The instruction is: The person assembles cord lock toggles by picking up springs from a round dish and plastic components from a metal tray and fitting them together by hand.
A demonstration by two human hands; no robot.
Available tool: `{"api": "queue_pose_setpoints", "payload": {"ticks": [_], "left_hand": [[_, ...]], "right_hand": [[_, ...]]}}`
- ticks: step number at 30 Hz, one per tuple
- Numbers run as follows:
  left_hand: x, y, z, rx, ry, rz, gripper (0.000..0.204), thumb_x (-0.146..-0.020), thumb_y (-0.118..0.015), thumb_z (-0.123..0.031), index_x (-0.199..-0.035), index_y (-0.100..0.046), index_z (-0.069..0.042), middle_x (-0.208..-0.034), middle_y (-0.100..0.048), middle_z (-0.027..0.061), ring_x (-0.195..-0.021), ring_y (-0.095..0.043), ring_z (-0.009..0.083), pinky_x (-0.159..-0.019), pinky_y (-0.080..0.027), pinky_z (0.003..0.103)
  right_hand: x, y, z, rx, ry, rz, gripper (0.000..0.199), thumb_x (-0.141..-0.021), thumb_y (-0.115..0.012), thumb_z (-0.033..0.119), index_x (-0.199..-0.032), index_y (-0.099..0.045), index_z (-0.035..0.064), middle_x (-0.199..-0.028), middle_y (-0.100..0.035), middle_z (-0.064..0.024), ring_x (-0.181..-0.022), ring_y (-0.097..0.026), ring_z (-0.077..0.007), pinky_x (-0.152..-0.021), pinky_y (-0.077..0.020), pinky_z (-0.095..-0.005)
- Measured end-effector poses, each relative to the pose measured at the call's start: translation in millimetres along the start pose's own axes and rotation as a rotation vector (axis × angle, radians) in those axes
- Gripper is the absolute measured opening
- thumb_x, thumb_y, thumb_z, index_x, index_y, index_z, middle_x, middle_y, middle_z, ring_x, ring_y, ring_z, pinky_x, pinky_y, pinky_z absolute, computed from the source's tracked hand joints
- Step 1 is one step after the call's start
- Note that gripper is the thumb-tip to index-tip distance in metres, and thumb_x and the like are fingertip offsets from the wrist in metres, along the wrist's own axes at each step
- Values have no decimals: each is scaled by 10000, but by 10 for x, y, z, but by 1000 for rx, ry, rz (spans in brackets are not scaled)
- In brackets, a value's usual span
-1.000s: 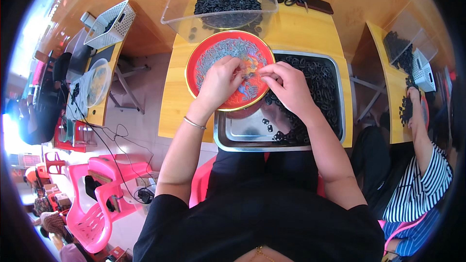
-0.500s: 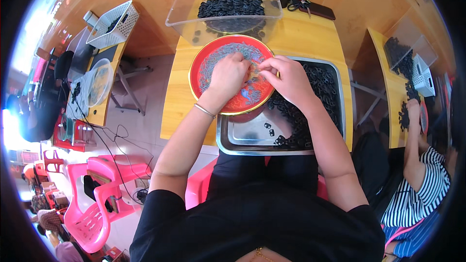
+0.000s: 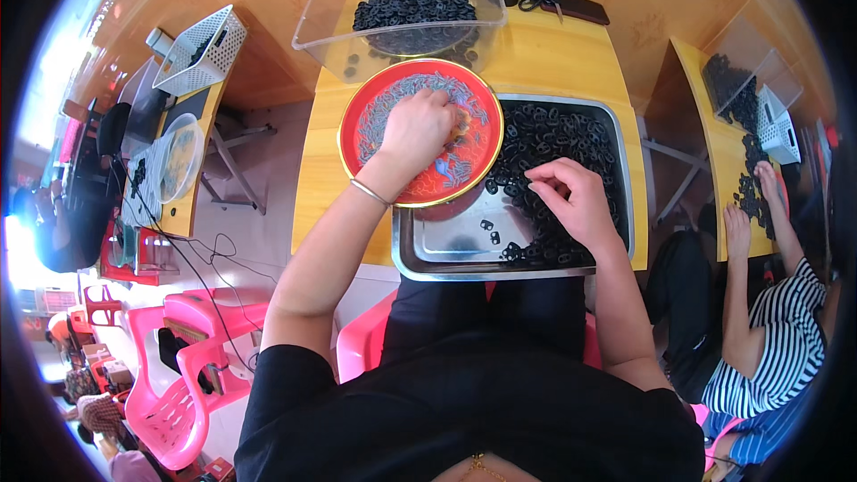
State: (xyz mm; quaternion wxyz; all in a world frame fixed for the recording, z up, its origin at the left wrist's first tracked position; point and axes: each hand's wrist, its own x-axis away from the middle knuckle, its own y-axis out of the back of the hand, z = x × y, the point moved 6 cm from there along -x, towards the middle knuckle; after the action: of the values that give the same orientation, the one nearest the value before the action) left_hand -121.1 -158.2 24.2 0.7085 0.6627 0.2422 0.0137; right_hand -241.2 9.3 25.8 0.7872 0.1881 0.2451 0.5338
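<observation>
My left hand rests in a round red tray that holds many small grey pieces, its fingers curled down among them. My right hand hovers over a steel tray piled with small black ring-shaped parts, its fingers pinched together on or just above the pile. Whether either hand grips a piece is too small to tell. A thin bangle circles my left wrist. The red tray overlaps the steel tray's left edge.
A clear plastic bin with more black parts stands behind the trays on the yellow table. A person in a striped top works at another table to the right. Pink plastic chairs stand at the lower left.
My right hand has drawn back from the red tray to the black parts in the steel tray. My left hand stays in the red tray.
</observation>
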Motion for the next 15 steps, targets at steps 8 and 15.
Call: {"api": "queue_pose_setpoints", "payload": {"ticks": [8,15], "left_hand": [[195,201,33,774,360,3,74,-674,-641,-44,-697,-571,-38,-709,-595,62,-617,-579,167,-602,-471,264],[912,180,-634,1610,503,88,86,-789,-621,26,-850,-575,-14,-757,-566,-36,-708,-521,12,-607,-424,157]], "right_hand": [[261,-84,26,-15,-13,61,120,-755,-635,34,-875,-635,29,-767,-585,-77,-630,-582,-167,-568,-460,-261],[373,-512,-25,204,86,260,143,-740,-641,123,-874,-608,86,-778,-578,-71,-741,-596,-250,-633,-478,-359]]}}
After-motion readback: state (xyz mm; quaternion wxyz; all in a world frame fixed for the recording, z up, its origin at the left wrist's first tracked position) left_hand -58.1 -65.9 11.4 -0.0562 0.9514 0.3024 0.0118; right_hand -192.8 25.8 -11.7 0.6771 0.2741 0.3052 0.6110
